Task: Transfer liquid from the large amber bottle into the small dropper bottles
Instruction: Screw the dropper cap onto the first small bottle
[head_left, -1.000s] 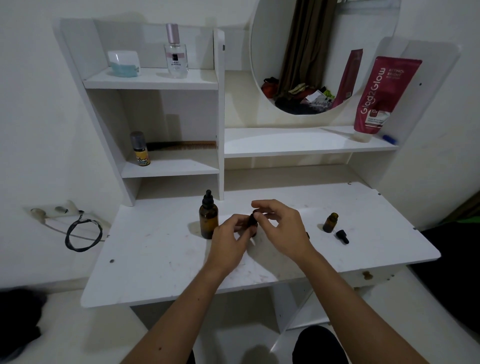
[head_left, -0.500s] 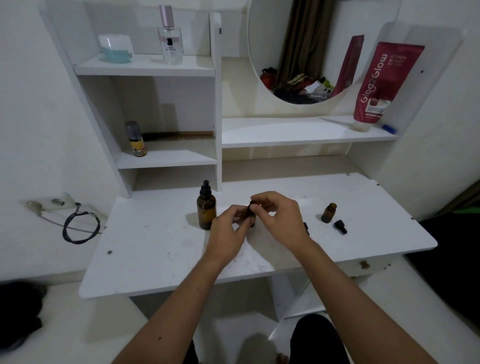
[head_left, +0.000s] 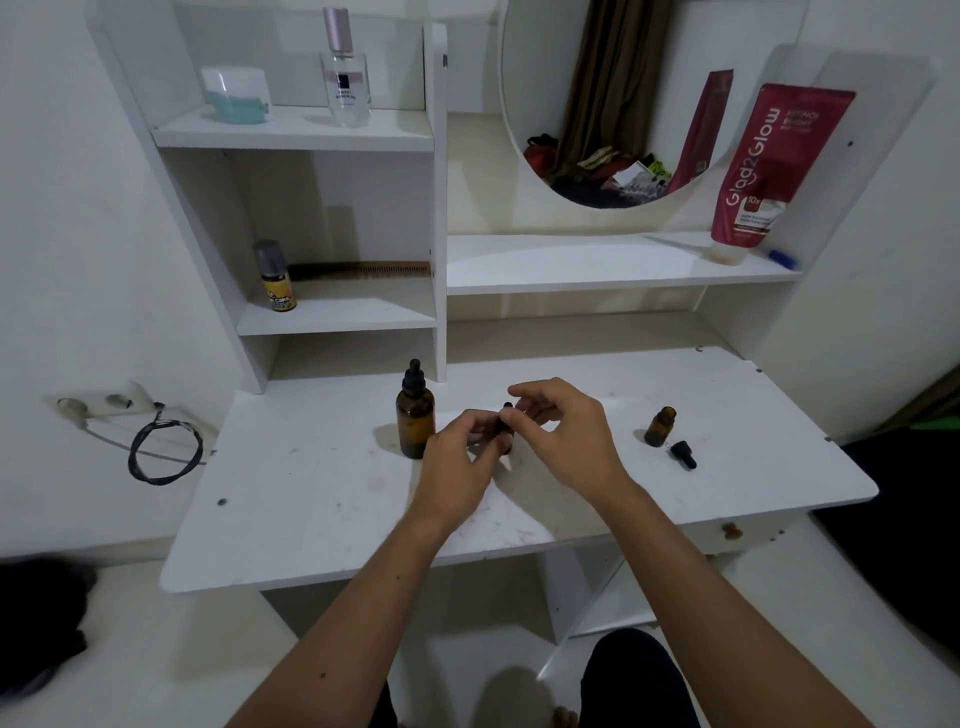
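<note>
The large amber bottle (head_left: 415, 422) stands upright on the white table (head_left: 322, 499), its black dropper cap on. Just right of it, my left hand (head_left: 457, 462) holds a small dropper bottle (head_left: 505, 431), mostly hidden by my fingers. My right hand (head_left: 563, 431) pinches the black cap at its top. A second small amber bottle (head_left: 660, 427) stands open further right, with its black dropper cap (head_left: 683, 454) lying beside it.
White shelves rise behind the table: a perfume bottle (head_left: 345, 73) and a white jar (head_left: 236, 93) on top, a small spray can (head_left: 275, 278) and a comb (head_left: 363, 270) below. A red tube (head_left: 769, 166) leans by the round mirror (head_left: 623, 104). A black cable (head_left: 163, 452) hangs left.
Both hands have stayed together on the small bottle, with my right fingers shifting slightly on its cap. The view has tilted down a little. The other bottles have not moved.
</note>
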